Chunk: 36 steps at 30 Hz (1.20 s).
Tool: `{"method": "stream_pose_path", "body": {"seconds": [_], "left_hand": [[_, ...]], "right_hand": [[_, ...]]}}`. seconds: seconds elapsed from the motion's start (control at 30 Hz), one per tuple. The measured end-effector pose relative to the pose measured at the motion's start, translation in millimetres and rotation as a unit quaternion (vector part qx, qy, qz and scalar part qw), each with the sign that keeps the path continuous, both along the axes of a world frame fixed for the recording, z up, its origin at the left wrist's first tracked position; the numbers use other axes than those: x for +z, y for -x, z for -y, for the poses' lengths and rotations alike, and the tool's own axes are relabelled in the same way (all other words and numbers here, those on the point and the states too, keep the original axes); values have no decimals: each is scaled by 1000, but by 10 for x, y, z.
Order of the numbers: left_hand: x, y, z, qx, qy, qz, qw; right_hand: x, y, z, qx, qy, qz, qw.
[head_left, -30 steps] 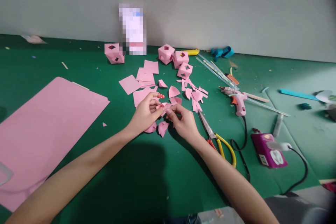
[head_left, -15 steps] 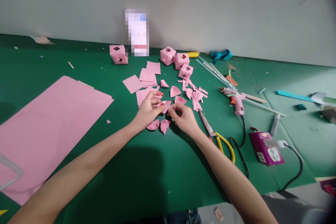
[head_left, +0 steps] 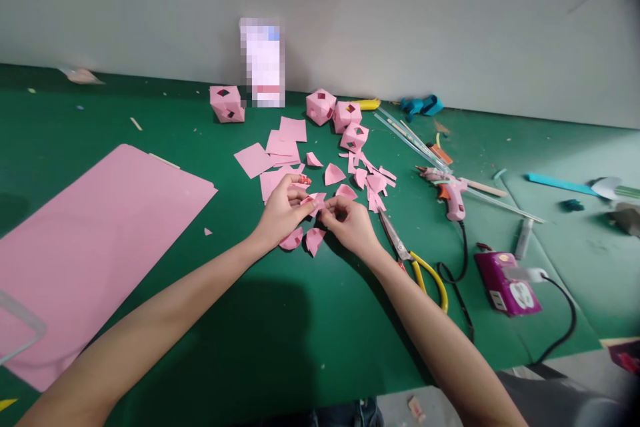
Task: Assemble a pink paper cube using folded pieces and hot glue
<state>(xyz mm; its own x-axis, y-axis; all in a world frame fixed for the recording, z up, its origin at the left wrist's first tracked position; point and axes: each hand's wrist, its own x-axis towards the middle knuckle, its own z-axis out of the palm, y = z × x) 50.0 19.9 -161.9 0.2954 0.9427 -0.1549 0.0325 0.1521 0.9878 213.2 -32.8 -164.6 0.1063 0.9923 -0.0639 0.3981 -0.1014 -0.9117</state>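
Between my two hands is a small folded piece of pink paper (head_left: 315,203). My left hand (head_left: 285,207) pinches it from the left with thumb and fingers. From the right, the fingertips of my right hand (head_left: 347,219) close on its edge; the exact grip is partly hidden. Just below lie two curved pink paper pieces, one at the left (head_left: 291,239) and a pointed one (head_left: 315,240) beside it. More cut pink pieces (head_left: 334,174) lie beyond my hands, near a loose pile of pink paper squares (head_left: 283,145).
Scissors with yellow handles (head_left: 417,267) lie right of my right hand. Farther right are a pink glue gun (head_left: 453,195) and a purple box (head_left: 507,283) with a cord. Faceted pink paper balls (head_left: 227,105) stand along the wall. A large pink sheet (head_left: 100,247) covers the left.
Both hands stay at nearly the same place, still on the folded paper piece. My right hand's fingers have shifted very slightly; the things on the table look unmoved.
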Motion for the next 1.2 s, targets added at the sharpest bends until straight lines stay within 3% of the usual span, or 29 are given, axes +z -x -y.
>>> {"method": "stream_pose_path", "body": {"seconds": [0.47,0.97,1.2], "left_hand": [[-24,5,19,-7,-23,-19,1000],[-25,13,4,3,-7,-16,1000],[-66,0,2,-4,-39,-25,999]], "right_hand": [[18,-4,-7,11,-46,16,999],[-11,10,6,-19,-38,19,999],[47,41,6,-2,12,64,998]]}}
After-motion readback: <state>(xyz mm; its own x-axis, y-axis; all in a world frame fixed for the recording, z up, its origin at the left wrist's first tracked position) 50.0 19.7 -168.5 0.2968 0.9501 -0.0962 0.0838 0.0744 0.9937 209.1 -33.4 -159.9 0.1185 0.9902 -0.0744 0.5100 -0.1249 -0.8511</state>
